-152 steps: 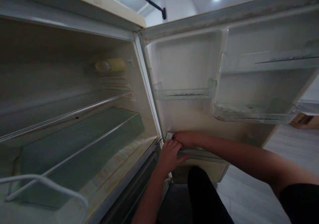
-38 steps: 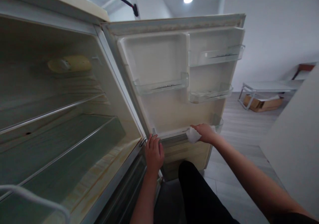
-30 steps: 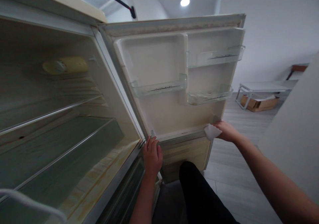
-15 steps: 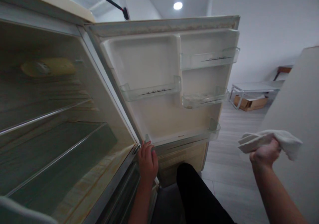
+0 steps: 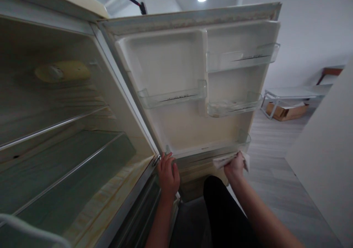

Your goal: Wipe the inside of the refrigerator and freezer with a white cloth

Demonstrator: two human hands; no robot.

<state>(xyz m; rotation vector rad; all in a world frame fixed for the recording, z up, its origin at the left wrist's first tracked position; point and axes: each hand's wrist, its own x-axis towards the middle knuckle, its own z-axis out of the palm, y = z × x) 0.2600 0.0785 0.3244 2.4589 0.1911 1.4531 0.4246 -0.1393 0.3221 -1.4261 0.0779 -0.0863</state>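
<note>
My right hand (image 5: 235,166) is closed around a white cloth (image 5: 223,161), which is bunched up at the right part of the lowest clear door shelf (image 5: 204,155); whether it presses on the shelf I cannot tell. At that shelf's left end, beside the hinge, my left hand (image 5: 168,174) has its fingers hooked over the edge. The shelf is mounted on the inner side of the open fridge door (image 5: 176,126), which has brownish stains along its top seal.
On the left stands the open fridge compartment (image 5: 132,126) with glass shelves (image 5: 68,167) and yellowed stains along its front ledge. My dark-trousered knee (image 5: 216,193) is just below the door shelf. Farther right are a white low table (image 5: 292,92), a cardboard box (image 5: 289,112) and a pale panel (image 5: 325,141).
My right hand has swung left with the cloth, from out over the floor to the lowest door shelf. My left hand stays at the shelf's left end. The view has shifted slightly.
</note>
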